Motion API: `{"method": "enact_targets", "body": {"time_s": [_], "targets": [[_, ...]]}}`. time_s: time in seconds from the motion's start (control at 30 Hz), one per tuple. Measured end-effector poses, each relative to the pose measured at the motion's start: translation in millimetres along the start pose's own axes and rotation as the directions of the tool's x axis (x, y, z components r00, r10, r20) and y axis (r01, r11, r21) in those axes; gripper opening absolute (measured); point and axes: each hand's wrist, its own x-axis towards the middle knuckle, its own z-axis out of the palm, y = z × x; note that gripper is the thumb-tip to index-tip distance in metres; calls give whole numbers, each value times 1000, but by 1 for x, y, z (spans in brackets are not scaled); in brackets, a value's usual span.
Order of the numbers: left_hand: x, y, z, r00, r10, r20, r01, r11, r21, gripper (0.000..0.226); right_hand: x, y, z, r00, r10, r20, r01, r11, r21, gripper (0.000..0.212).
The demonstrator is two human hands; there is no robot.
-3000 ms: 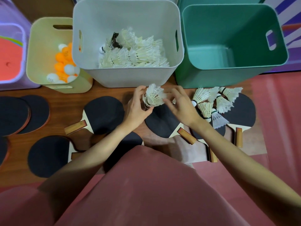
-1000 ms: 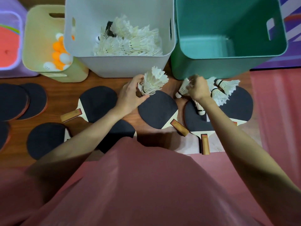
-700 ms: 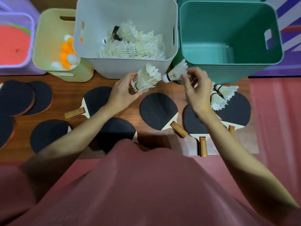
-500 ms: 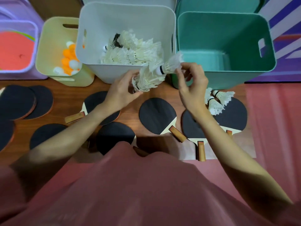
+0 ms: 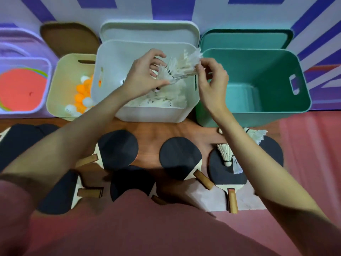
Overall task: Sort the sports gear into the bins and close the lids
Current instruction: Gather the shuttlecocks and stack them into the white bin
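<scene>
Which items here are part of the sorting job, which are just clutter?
In play:
- held shuttlecocks, left hand, right hand
- white bin
- loose shuttlecocks
- paddles
- green bin
- ball bin

Lying about:
- purple bin
- striped wall

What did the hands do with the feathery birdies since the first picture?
Both hands rose from above the paddles to over the white bin. The left hand kept its stack of shuttlecocks; the right hand picked more off the paddles and now pinches that stack too. Fewer shuttlecocks lie on the paddles. The paddles, the ball bin and the empty green bin stayed put.
</scene>
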Motion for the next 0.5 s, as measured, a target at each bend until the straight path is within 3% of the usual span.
{"method": "enact_targets", "body": {"time_s": [0.13,0.33,0.43,0.5], "targets": [[50,-17,0,997,-65,49,68,996,-49,66,30,11,22,998,44,45,-43,999,-19,15],[91,-51,9,985,-121,121,126,991,-34,67,46,29,51,989,-2,147,24,989,-146,14],[98,-64,11,981,-120,152,113,992,56,68,52,40,59,985,1,172,48,959,-280,22],[98,-71,9,980,-100,173,69,982,175,67,57,41,62,974,10,225,81,917,-390,40]]}}
